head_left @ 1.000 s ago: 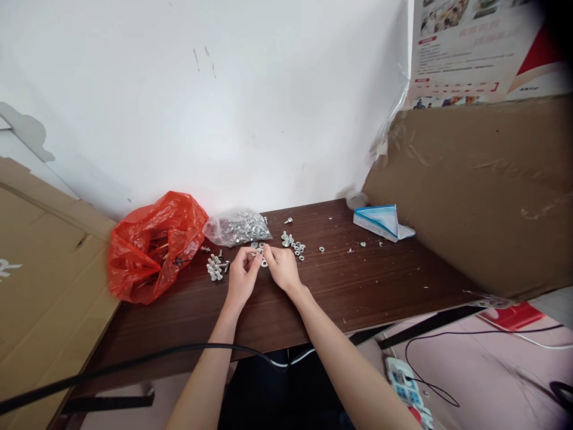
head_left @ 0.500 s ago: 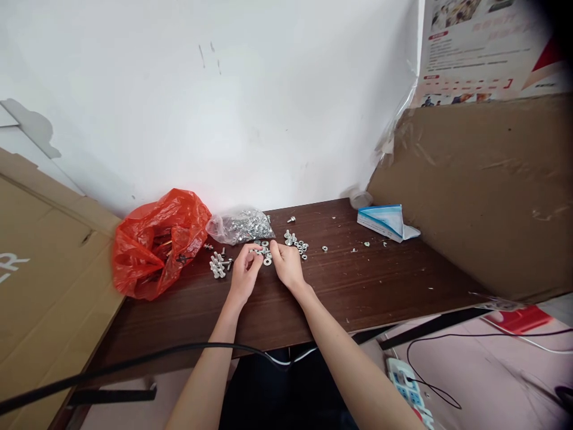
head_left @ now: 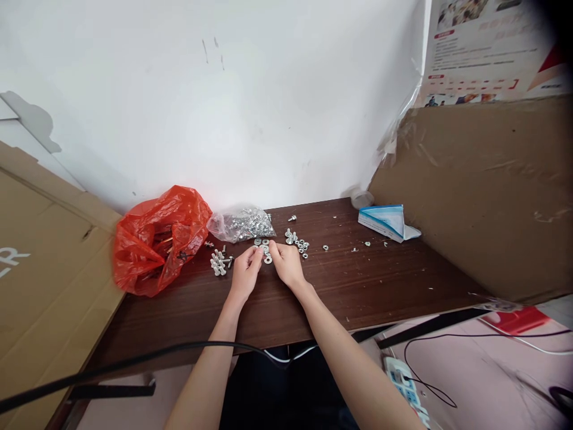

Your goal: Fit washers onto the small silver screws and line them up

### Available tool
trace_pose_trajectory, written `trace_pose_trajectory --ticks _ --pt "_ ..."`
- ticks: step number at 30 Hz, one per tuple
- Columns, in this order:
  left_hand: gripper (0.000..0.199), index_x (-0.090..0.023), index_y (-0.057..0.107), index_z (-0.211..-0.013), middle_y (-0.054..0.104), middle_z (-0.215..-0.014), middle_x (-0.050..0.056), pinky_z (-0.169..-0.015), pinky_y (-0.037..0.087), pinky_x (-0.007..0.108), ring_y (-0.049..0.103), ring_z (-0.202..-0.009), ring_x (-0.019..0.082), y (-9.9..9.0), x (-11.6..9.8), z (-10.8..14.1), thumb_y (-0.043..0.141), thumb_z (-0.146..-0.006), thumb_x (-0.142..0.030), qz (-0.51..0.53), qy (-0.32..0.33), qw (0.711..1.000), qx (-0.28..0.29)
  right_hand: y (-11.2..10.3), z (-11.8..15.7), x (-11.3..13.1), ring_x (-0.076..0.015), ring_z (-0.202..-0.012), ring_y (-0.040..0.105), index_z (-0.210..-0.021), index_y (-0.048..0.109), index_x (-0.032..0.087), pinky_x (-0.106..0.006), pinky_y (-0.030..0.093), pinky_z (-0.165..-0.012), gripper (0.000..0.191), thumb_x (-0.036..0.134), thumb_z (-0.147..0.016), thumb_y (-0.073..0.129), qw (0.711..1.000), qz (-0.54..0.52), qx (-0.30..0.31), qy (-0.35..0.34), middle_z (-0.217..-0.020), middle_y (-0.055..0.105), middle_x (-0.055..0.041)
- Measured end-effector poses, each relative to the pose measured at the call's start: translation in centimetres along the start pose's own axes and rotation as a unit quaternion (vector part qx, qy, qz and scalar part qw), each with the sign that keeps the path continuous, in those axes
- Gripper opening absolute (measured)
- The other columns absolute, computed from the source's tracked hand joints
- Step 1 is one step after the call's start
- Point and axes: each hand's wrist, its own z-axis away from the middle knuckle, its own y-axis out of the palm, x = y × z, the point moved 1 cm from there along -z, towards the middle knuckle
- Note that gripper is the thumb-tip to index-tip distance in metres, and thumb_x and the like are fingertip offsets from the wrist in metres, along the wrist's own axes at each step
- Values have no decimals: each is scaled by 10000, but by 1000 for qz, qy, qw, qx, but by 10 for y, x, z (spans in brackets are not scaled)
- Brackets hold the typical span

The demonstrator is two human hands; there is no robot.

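Observation:
My left hand (head_left: 246, 270) is closed, thumb and fingers pressed together; anything between them is too small to make out. Close beside it, my right hand (head_left: 287, 263) is curled with its thumb on top, and its contents are hidden. Flat washers (head_left: 267, 260) lie on the table between and just beyond my fingertips. To the left of my left hand stands a cluster of bolts (head_left: 218, 263). Several nuts (head_left: 303, 245) lie just past my right hand, next to a few short bolts with washers on them (head_left: 290, 236).
A clear bag of small metal hardware (head_left: 244, 224) and a red plastic bag (head_left: 156, 239) lie on the brown table (head_left: 358, 286). A blue-white packet (head_left: 385, 221) is at the right. Cardboard (head_left: 474, 191) flanks both sides; a black cable (head_left: 179, 347) crosses in front.
My left thumb and fingers, slightly apart before, have come together. My right hand has stayed almost in place, and the view has shifted slightly.

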Motion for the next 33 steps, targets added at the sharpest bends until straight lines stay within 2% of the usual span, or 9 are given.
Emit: trace_pose_trajectory --ticks 6,12,15,20,25,30,33 --pt "291 -156 599 -765 500 -535 -33 -547 362 225 479 -537 108 0 0 -1 565 -828 -438 -1 10 1000 -2 -1 0 -2 -107 -487 302 -514 311 199 -263 186 -510 474 436 -924 324 1000 -4 -11 5 -483 355 23" --pt "222 -140 640 -846 572 -613 -11 -527 358 218 482 -546 98 0 5 -1 597 -804 -354 9 7 1000 -8 0 0 -2 -107 -492 307 -514 316 199 -260 187 -508 474 448 -918 326 1000 -2 -9 6 -488 357 22" --pt "213 -142 645 -892 543 -594 -25 -526 331 221 442 -531 93 0 6 0 608 -780 -319 7 -1 1000 -11 -1 1 0 -106 -484 307 -513 325 197 -256 189 -504 474 448 -914 332 1000 -6 -2 14 -484 358 23" --pt "169 -156 611 -882 409 -515 -75 -535 297 218 357 -490 80 0 3 1 601 -732 -233 2 0 1000 -9 -3 2 3 -108 -489 317 -510 359 193 -252 198 -503 474 445 -912 343 1000 1 12 12 -487 367 19" --pt "163 -180 519 -825 405 -521 -90 -524 282 200 352 -469 67 0 4 0 586 -681 -143 -2 22 1000 0 -1 2 3 -111 -487 330 -509 412 189 -257 200 -503 472 427 -914 361 1000 20 21 -7 -483 388 14" --pt "149 -186 500 -847 406 -527 -86 -531 292 203 365 -479 72 -1 3 1 574 -721 -158 7 36 999 8 0 2 3 -108 -486 317 -509 386 189 -260 193 -506 475 427 -919 349 1000 21 16 -10 -481 374 18" --pt "129 -187 520 -895 411 -517 -81 -512 286 208 370 -477 82 -1 1 2 562 -786 -243 30 21 999 -1 -1 2 1 -104 -479 307 -506 344 193 -260 193 -503 485 444 -920 341 1000 8 -1 9 -478 362 23"
